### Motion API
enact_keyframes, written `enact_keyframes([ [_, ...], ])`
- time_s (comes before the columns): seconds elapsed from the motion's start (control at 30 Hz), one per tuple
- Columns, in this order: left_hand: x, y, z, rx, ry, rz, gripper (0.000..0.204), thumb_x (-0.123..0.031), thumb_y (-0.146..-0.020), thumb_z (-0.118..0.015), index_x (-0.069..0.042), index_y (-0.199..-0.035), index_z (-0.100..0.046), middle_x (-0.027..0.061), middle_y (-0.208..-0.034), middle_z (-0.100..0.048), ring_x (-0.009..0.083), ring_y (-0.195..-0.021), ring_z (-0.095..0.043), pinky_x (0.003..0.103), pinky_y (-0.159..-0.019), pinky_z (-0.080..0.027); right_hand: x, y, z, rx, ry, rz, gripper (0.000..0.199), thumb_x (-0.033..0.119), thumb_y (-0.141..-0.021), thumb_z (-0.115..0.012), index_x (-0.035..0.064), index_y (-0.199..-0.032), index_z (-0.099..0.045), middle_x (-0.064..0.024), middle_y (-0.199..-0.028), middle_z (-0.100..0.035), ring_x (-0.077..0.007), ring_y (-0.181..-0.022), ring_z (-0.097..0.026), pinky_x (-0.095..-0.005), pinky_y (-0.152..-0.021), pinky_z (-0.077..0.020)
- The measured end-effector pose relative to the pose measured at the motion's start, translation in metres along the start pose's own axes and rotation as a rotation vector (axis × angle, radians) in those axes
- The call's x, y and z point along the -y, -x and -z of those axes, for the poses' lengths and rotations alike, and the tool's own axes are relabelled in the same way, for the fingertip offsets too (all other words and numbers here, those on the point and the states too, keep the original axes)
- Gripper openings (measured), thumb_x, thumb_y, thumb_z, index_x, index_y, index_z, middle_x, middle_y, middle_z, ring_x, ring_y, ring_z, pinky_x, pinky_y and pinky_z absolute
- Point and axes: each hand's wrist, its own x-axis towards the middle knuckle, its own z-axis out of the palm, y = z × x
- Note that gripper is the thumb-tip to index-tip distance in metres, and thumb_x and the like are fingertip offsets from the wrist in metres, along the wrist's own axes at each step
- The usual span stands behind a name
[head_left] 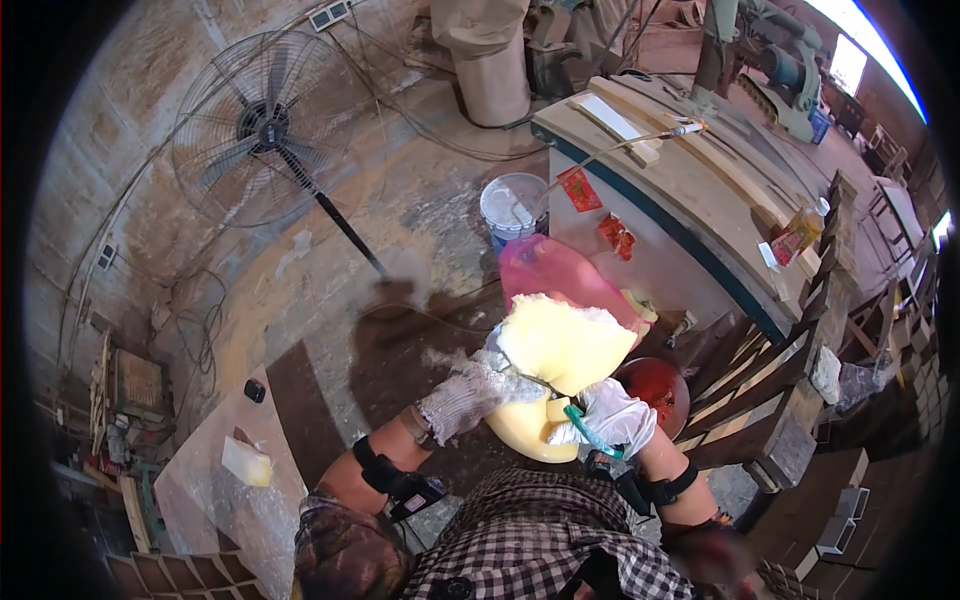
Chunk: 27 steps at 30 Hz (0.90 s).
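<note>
A pale yellow, rough-edged, spongy-looking piece (565, 340) is held up in front of me. My left hand (468, 395), in a grey-white knit glove, is closed at its lower left edge; the fingertips are hidden. Below the piece is a smooth cream-coloured, rounded object (525, 432) with a short neck. My right hand (612, 415), in a thin white glove, closes around the right side of this object. A curved green strip (590, 432) lies across that glove. Behind the yellow piece spreads a translucent pink plastic bag (548, 268).
A large floor fan (268, 130) stands by the left wall. Beyond the bag is a white bucket (512, 205). At right, a workbench (680, 170) carries boards and a bottle (800, 235). Beside my right hand sits a red basin (655, 390), near wooden slats (760, 400). A board (215, 480) lies lower left.
</note>
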Motion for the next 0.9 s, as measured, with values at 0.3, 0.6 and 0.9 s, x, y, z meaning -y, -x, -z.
enact_keyframes([
  [0.3, 0.040, 0.013, 0.007, 0.116, -0.302, 0.127, 0.055, -0.024, -0.081, -0.072, -0.003, -0.127, -0.051, 0.0100, -0.108, -0.063, 0.0202, -0.091, -0.062, 0.032, -0.080, -0.051, -0.003, -0.004, -0.010, -0.143, -0.093, -0.013, 0.032, 0.023, -0.081, -0.070, 0.0064, -0.108, -0.065, -0.0164, -0.098, -0.067, -0.0338, -0.087, -0.064, -0.0391, -0.079, -0.0508],
  [0.6, 0.044, 0.018, 0.035, -0.261, 0.063, 0.165, 0.040, -0.035, -0.088, -0.066, -0.002, -0.110, -0.058, 0.0050, -0.094, -0.063, 0.0125, -0.085, -0.058, 0.030, -0.080, -0.048, -0.004, -0.007, -0.019, -0.093, -0.333, 0.003, 0.042, 0.028, -0.076, -0.078, 0.0056, -0.109, -0.066, -0.0113, -0.098, -0.069, -0.0230, -0.085, -0.064, -0.0345, -0.081, -0.0496],
  [0.9, -0.015, -0.034, 0.053, 0.135, -0.924, -0.501, 0.033, -0.036, -0.088, -0.063, -0.006, -0.103, -0.065, 0.0124, -0.086, -0.066, 0.0212, -0.079, -0.062, 0.036, -0.070, -0.050, -0.014, -0.004, -0.010, 0.077, -0.423, 0.070, 0.047, 0.028, -0.078, -0.075, 0.0053, -0.117, -0.061, -0.0110, -0.116, -0.063, -0.0238, -0.106, -0.058, -0.0350, -0.097, -0.0427],
])
